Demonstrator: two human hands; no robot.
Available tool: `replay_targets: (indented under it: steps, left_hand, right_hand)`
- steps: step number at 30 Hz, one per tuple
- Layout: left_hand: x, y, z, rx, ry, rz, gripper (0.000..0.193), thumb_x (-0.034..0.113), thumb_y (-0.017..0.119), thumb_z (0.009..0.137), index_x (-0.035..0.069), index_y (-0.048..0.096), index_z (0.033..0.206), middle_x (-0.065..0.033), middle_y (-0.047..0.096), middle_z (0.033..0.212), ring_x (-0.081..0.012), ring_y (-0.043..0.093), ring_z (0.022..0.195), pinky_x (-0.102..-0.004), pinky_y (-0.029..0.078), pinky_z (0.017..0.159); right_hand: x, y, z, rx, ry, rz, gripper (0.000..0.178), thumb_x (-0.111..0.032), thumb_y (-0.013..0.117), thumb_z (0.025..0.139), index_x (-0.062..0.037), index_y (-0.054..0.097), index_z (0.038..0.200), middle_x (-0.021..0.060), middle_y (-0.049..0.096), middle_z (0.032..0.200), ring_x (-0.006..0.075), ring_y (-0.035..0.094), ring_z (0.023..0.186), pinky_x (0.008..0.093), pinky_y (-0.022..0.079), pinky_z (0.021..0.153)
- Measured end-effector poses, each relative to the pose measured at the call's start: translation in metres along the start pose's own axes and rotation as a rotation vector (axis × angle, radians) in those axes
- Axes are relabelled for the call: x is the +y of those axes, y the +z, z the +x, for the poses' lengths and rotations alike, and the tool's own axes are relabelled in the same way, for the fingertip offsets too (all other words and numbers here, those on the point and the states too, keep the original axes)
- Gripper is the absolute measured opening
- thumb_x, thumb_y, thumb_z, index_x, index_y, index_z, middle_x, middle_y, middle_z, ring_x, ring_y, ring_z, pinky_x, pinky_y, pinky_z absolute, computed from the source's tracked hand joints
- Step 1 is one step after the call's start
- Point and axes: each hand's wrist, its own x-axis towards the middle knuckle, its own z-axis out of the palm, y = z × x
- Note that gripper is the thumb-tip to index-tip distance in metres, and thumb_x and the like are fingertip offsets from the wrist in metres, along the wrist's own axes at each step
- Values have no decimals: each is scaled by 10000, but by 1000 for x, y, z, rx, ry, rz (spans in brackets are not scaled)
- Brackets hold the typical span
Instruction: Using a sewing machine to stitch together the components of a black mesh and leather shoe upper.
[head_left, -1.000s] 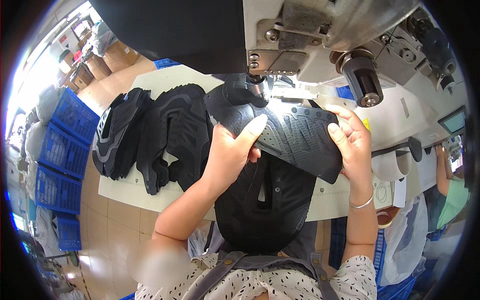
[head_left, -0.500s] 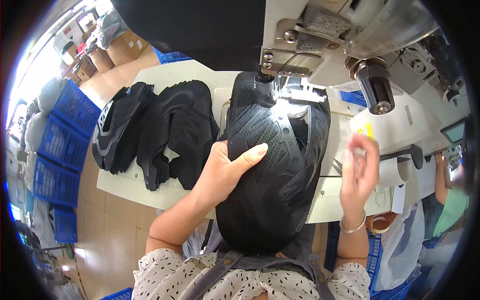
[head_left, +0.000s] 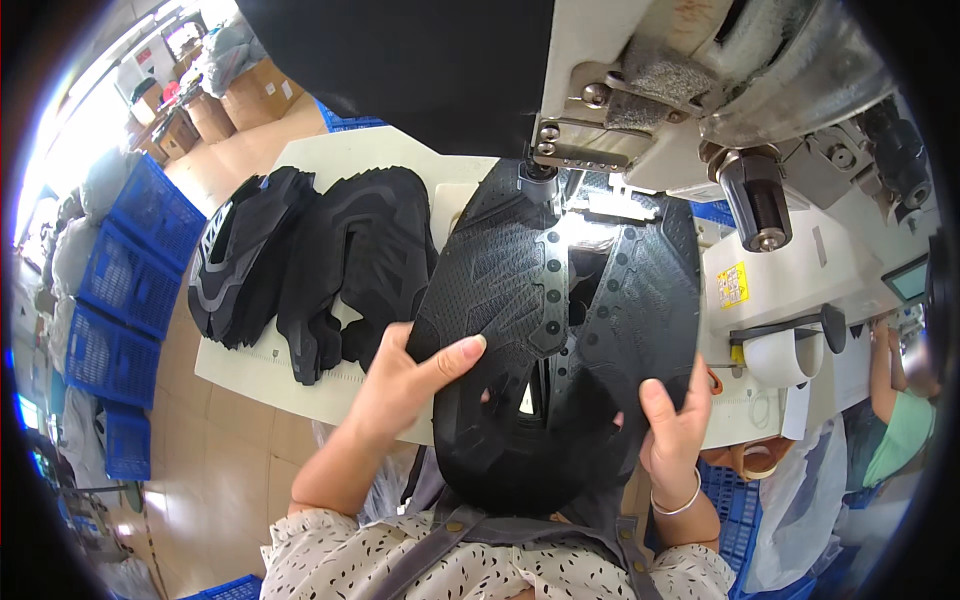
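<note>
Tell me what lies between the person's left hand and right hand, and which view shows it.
In the head view, black shoe-upper material spans the stretch between the left hand and the right hand.

Under the sewing machine, the left hand's grip and right hand's grip hold a black shoe upper by its sides; left of the machine, stacked uppers lie on the pale surface; beyond, blue crates.

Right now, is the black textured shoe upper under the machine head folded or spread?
Spread: the black textured shoe upper shows both sides face-up, its two dotted strips apart with a gap between.
</note>
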Motion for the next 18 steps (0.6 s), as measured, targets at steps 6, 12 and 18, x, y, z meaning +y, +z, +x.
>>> replay_targets:
  steps: [6, 12, 18]
  left_hand:
    - [-8, 3, -5, 95, 202, 87, 190, 157, 614, 848, -33, 611, 867, -6, 601, 771, -56, 528, 681, -201, 443, 606]
    - [0, 8, 16, 113, 253, 141, 187, 162, 605, 853, -24, 603, 836, 26, 566, 740, -35, 477, 672, -196, 413, 609]
    - [8, 5, 34, 86, 265, 198, 191, 172, 601, 854, -16, 607, 822, 37, 563, 746, -32, 471, 675, -199, 410, 616]
  right_hand:
    - [-2, -4, -2, 198, -61, -132, 287, -146, 546, 872, 43, 514, 1086, 44, 575, 903, 79, 507, 813, 220, 419, 748]
    - [-8, 1, 22, 207, -137, -52, 213, -160, 532, 884, 16, 537, 1004, 31, 573, 787, 62, 516, 591, 190, 434, 536]
    - [-14, 3, 48, 182, -92, -20, 188, -175, 525, 888, -8, 546, 973, 25, 568, 718, 71, 511, 521, 188, 418, 475]
